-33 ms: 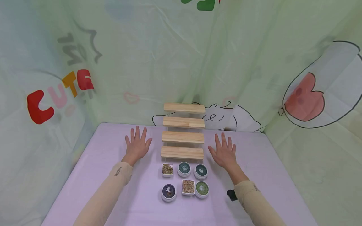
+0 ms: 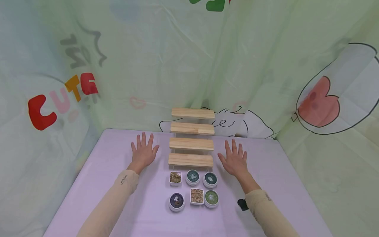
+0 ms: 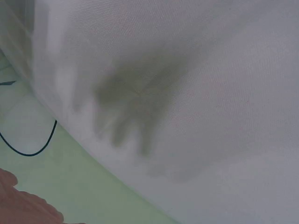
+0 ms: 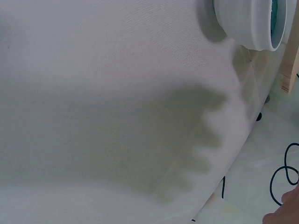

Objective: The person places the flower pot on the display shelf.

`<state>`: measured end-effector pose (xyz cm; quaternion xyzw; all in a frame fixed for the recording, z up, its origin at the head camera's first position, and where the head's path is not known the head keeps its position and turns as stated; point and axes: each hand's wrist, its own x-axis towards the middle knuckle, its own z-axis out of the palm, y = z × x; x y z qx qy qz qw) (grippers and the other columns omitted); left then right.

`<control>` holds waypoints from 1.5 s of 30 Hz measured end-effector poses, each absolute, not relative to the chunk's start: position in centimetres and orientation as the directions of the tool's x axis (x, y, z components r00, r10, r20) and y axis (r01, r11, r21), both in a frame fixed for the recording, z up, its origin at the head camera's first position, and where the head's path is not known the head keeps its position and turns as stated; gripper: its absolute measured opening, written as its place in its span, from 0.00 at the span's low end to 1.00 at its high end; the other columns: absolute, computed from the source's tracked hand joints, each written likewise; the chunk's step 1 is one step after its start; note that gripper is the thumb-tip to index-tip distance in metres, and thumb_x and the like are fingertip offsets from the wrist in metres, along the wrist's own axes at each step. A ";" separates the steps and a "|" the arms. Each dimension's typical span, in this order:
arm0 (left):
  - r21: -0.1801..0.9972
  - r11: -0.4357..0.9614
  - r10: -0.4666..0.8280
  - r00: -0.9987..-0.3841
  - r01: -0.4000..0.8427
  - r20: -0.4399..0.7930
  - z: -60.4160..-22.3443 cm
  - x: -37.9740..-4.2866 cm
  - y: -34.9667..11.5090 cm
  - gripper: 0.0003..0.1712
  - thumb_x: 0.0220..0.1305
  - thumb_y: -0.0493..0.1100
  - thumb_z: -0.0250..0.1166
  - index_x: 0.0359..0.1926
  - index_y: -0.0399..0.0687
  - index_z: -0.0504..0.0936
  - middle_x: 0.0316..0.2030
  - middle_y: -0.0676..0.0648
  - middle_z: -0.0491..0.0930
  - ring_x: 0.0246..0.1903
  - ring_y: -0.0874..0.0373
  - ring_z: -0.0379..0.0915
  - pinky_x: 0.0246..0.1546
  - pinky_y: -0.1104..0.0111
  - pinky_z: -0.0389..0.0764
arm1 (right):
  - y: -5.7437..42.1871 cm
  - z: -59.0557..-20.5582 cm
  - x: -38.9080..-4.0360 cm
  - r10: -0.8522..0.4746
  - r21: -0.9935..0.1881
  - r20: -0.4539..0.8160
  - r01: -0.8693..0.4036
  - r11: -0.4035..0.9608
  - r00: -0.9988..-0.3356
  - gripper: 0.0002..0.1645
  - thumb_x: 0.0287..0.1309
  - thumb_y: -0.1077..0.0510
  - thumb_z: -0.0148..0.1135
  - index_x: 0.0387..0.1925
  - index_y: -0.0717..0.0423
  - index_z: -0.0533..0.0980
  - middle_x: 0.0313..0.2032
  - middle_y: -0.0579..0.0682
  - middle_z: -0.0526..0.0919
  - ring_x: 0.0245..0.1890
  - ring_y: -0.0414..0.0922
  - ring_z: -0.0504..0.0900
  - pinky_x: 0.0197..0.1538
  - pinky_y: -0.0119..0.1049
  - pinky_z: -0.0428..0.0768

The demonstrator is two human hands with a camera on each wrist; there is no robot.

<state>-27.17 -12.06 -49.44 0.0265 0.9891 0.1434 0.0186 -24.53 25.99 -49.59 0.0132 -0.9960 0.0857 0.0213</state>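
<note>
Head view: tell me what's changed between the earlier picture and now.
Nothing has visibly changed. The left hand and right hand stay spread, one on each side of the wooden-tiered rack, holding nothing; the six small white containers in front of it are where they were.

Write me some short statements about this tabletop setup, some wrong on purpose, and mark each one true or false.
1. The wooden stand has four tiers. True.
2. The left hand holds a pot. False: it holds nothing, and its fingers are spread.
3. Six small white pots sit on the near side of the stand. True.
4. The purple-filled pot is square. False: it is round.
5. The right hand is to the right of the stand, with its fingers spread. True.
</note>
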 end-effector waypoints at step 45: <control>0.609 0.746 0.347 -0.938 0.269 -0.011 -48.9 -29.3 -8.0 0.37 0.72 0.50 0.57 0.74 0.38 0.56 0.71 0.38 0.61 0.68 0.42 0.59 0.71 0.52 0.61 | 27.2 -49.9 -21.5 -0.569 -0.614 -0.189 -0.355 0.704 -0.801 0.38 0.55 0.51 0.72 0.61 0.66 0.70 0.56 0.61 0.77 0.52 0.58 0.79 0.53 0.54 0.81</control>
